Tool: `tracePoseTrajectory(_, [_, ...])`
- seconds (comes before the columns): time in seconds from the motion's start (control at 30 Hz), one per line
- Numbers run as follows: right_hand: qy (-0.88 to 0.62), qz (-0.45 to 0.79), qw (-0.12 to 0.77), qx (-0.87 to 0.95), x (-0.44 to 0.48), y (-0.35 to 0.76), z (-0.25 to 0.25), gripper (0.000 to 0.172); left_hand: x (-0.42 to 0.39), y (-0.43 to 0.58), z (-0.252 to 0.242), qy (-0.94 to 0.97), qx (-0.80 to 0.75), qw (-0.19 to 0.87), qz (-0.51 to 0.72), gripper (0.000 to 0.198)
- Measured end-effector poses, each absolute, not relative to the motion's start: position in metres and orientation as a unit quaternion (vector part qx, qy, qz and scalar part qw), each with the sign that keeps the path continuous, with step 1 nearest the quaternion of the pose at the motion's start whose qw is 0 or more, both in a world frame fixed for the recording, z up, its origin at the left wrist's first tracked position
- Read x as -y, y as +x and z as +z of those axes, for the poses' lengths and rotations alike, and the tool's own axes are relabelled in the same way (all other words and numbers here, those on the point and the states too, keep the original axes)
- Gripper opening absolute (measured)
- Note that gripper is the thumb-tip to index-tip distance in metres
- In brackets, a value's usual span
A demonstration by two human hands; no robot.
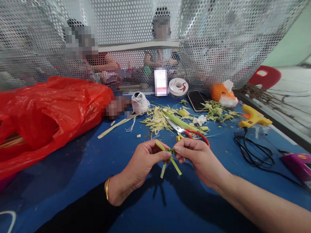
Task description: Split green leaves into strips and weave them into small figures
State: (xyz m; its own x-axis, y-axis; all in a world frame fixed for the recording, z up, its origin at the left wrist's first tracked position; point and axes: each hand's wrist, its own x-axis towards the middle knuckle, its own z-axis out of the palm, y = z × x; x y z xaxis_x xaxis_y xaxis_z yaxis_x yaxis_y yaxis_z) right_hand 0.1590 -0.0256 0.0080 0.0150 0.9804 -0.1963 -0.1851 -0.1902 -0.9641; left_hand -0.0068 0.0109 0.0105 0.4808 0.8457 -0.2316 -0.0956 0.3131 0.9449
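Crossed green plant strips (176, 166) are pinched in my left hand (147, 159), thumb on top, above the blue table. The strips' ends stick out above and below, and a small dark green knotted part shows at the crossing. My right hand (194, 156) has its thumb and finger closed at the right side of that crossing; what lies between those fingertips is too small to make out. Just behind my right hand lie open scissors (179, 128) with red handles, partly covered by the hand. Beyond them is a pile of cut pale leaf pieces (155, 119).
A red plastic bag (67, 106) fills the left. Behind stand white string (140, 103), a ribbon spool (178, 86) and phones (196, 101). At right are a yellow glue gun (254, 116), its black cable, and a purple box (302, 172). A perforated metal screen closes the back; people sit beyond.
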Motion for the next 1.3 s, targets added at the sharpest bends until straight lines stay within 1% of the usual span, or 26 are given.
tracePoseTrajectory(0.23, [-0.511,0.573,0.508,0.389,0.0241,0.1594,0.012,0.025,-0.0118,-0.0054,0.0131,0.476,-0.391,0.723,0.313,0.024])
tracePoseTrajectory(0.47, [-0.534,0.485,0.503,0.476,0.0255,0.1597,0.0107,0.019,-0.0106,-0.0099,0.0074,0.497,-0.365,0.717,0.324,0.016])
tracePoseTrajectory(0.6, [-0.531,0.46,0.508,0.498,0.0269,0.1599,0.0111,0.018,-0.0098,-0.0105,0.0062,0.503,-0.36,0.716,0.326,0.013])
tracePoseTrajectory(0.73, [-0.524,0.483,0.512,0.48,0.0267,0.1597,0.0103,0.016,-0.0097,-0.0086,0.0092,0.501,-0.369,0.714,0.32,0.013])
tracePoseTrajectory(0.93, [-0.502,0.579,0.51,0.39,0.0239,0.1602,0.0074,0.02,-0.0098,-0.0069,0.0118,0.477,-0.373,0.735,0.306,0.013])
tracePoseTrajectory(1.0, [-0.508,0.568,0.5,0.411,0.0226,0.161,0.0082,0.022,-0.0092,-0.0067,0.0126,0.479,-0.384,0.726,0.31,0.014])
tracePoseTrajectory(1.17, [-0.543,0.519,0.453,0.479,0.021,0.1628,0.0116,0.019,-0.0084,-0.0052,0.0155,0.516,-0.437,0.668,0.311,0.016])
tracePoseTrajectory(1.3, [-0.555,0.513,0.435,0.49,0.0195,0.1637,0.0117,0.015,-0.0094,-0.0037,0.0144,0.521,-0.443,0.665,0.303,0.017])
